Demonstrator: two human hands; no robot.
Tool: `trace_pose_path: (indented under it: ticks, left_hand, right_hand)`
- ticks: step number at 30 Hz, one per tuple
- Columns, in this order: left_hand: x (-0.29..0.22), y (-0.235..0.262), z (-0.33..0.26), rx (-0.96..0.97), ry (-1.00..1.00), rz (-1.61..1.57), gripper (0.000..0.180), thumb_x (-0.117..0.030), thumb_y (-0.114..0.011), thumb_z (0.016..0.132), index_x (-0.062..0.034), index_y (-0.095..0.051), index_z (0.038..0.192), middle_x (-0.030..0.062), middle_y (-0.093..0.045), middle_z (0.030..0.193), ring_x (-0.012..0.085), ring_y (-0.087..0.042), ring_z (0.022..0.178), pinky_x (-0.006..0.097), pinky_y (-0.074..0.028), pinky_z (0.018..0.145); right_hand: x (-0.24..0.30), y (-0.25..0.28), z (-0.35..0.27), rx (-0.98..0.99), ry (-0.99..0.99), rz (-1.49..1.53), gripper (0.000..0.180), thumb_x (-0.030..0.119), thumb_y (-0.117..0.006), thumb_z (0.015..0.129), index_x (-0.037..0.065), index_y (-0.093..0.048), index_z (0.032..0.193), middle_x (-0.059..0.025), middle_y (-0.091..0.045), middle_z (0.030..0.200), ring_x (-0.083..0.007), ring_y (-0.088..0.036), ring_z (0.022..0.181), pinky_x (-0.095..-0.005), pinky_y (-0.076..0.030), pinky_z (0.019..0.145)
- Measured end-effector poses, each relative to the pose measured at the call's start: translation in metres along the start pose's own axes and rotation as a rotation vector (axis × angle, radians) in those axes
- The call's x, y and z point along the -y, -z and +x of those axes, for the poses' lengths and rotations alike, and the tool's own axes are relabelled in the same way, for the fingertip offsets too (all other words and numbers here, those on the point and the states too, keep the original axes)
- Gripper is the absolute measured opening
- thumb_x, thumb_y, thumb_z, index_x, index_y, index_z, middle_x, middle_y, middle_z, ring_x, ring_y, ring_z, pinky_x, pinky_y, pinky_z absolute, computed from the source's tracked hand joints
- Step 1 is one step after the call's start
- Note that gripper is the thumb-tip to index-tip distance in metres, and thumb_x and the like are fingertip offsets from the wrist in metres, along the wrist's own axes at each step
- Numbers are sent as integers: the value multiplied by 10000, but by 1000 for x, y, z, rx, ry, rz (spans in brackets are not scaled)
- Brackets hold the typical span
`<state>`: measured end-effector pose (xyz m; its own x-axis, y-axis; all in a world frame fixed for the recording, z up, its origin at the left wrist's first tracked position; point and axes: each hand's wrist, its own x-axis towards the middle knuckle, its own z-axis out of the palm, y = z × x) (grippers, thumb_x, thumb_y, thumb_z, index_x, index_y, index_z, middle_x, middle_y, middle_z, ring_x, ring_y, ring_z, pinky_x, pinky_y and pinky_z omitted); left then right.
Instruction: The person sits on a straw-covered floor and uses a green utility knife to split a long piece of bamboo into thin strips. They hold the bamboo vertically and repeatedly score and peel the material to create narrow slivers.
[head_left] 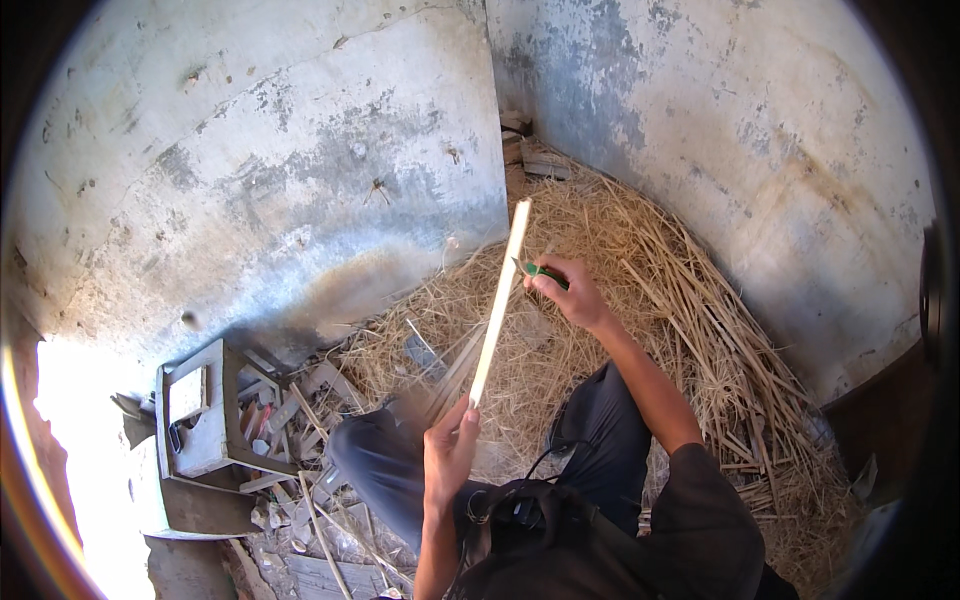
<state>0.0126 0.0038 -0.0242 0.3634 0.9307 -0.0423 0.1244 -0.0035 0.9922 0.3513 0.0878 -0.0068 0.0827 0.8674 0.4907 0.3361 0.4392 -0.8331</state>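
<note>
Roughly, left to right: far left of the left hand, a grey wooden stool (200, 420) lying on its side, its lower part washed out by glare from the bright opening at the frame edge. Between it and the left hand, a scatter of wood scraps (290, 415), individual pieces hard to separate.

Left hand (450, 450) is closed around the lower end of a pale stick (497, 305); fingers wrap it, thumb side toward camera. The stick runs up and slightly right from that grip, top end free in front of the wall. A blurred streak just left of its lower half, can't tell what it is.

Right hand (568, 290) sits just right of the stick's upper half, fist closed on a green-handled knife (540, 270). Blade tip points at the stick; contact or not, can't tell, too small.

Behind and right of the right hand: a straw pile (690, 300) filling the corner. Person's dark trousers (600, 450) below both hands, a cable lying across the lap
</note>
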Motion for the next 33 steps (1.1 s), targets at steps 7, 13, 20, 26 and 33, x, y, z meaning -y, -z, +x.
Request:
trace_pose_path:
  ticks: [7,13,20,26,33]
  left_hand:
    - [0,-5,-4,-104,-125,198,412,-181,-701,1089,79,-683,1407,36,-645,800,75,-572,764,285,-498,673]
    - [4,0,-16,-35,48,68,395,-172,-693,1089,46,-691,1418,-10,-590,750,52,-520,702,257,-455,624]
    - [19,25,-52,47,90,40,398,-155,-677,1093,24,-681,1449,-52,-578,789,32,-492,682,236,-422,599]
    - [23,33,-64,-99,187,24,389,-150,-673,1092,37,-682,1434,-32,-656,857,31,-552,719,235,-464,618]
    - [18,22,-30,-165,-32,77,377,-138,-703,1063,23,-701,1404,6,-680,874,48,-574,739,245,-489,647]
  right_hand:
    - [21,0,2,-150,199,-407,376,445,-748,989,75,-816,1002,-30,-726,718,-125,-666,598,-324,-486,545]
    - [29,11,4,-162,348,-570,431,515,-747,984,97,-843,1018,-45,-803,801,-123,-750,658,-293,-533,532]
    - [-21,80,14,-563,-9,-627,600,644,-650,1039,75,-832,1095,37,-670,648,-103,-568,493,-327,-426,445]
    - [-4,83,3,-443,-113,-723,567,640,-616,1064,111,-818,1063,57,-576,595,-58,-486,473,-313,-358,436]
    - [23,22,3,-188,-60,-562,551,633,-576,1085,126,-790,1088,29,-652,684,-75,-492,497,-295,-347,455]
